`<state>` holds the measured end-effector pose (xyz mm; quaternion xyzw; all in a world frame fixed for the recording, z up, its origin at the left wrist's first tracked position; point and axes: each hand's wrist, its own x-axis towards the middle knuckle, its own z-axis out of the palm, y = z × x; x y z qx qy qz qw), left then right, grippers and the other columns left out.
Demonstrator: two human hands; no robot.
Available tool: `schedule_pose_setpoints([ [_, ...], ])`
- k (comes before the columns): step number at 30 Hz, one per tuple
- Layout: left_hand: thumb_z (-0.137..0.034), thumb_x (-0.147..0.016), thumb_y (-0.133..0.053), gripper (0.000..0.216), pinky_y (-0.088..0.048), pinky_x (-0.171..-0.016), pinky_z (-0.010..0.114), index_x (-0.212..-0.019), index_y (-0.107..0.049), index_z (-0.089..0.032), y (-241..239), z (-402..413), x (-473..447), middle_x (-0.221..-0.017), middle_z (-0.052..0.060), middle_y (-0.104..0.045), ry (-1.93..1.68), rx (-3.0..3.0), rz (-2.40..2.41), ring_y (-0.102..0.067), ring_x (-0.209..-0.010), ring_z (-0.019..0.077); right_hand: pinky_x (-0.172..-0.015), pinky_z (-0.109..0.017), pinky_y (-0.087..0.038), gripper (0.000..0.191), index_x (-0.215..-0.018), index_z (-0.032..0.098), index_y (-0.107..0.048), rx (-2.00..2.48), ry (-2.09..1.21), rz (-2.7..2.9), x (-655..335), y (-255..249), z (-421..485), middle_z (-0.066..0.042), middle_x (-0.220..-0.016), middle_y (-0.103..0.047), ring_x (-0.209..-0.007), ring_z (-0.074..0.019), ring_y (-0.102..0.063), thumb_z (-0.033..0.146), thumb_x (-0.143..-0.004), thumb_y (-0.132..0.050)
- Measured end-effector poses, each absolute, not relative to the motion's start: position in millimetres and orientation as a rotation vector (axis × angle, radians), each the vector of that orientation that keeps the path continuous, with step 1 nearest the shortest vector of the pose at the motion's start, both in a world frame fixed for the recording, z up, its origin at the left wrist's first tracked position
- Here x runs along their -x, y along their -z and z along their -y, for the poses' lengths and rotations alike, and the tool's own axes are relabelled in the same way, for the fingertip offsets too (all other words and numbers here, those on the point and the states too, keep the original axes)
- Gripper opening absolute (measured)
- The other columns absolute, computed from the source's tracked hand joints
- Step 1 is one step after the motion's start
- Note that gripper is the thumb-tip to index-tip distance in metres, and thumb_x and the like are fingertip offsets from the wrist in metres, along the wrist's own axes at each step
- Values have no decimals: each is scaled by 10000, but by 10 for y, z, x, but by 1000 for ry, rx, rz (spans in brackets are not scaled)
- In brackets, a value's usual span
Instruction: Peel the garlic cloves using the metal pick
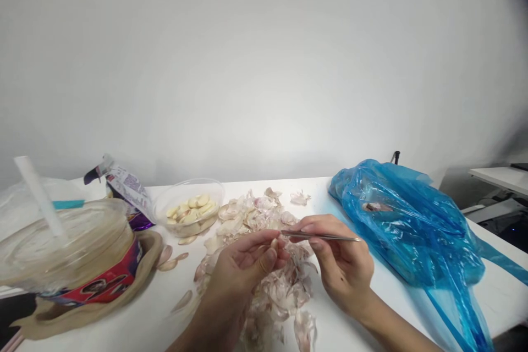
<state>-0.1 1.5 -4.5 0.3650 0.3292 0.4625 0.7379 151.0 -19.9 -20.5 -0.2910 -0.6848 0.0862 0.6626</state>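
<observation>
My left hand (243, 264) is closed around a small garlic clove (274, 242), pinched between thumb and fingers above a heap of garlic skins (272, 291). My right hand (338, 256) grips a thin metal pick (325, 237), its tip touching the clove. The two hands meet over the middle of the white table (371, 308).
A clear bowl (190, 210) of peeled cloves stands behind the skins, with a few unpeeled cloves (169, 261) beside it. At left a lidded drink cup with a straw (61, 253) sits on brown paper, near a foil packet (124, 187). A blue plastic bag (412, 225) fills the right.
</observation>
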Motion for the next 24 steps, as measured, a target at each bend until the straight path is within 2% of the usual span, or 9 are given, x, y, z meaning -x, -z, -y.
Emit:
schedule_pose_setpoints([
  [4,-216,-582,-773,118,-511,-592,142,-685,-734,-169,25,-39,25,-633,17,-744,-1041,-806,-726,-651,-591,95,-716,-412,-560,238,-1036,174,-565,640,-183,1566,-1516,199,187,-94,-931,-653,-885,-214,-620,60,-854,-463],
  [13,-158,-641,-728,101,-524,-577,165,-741,-724,-141,35,-15,39,-630,35,-746,-1035,-938,-814,-659,-581,116,-712,-393,-544,205,-1037,186,-538,601,-215,1631,-1520,173,206,-84,-901,-621,-916,-220,-612,109,-887,-419],
  [24,-161,-633,-738,88,-530,-625,156,-718,-721,-151,-21,5,35,-693,32,-757,-1024,-848,-748,-674,-613,108,-680,-371,-523,220,-1044,178,-538,628,-104,1556,-1478,174,221,-79,-876,-629,-827,-193,-597,85,-870,-440],
])
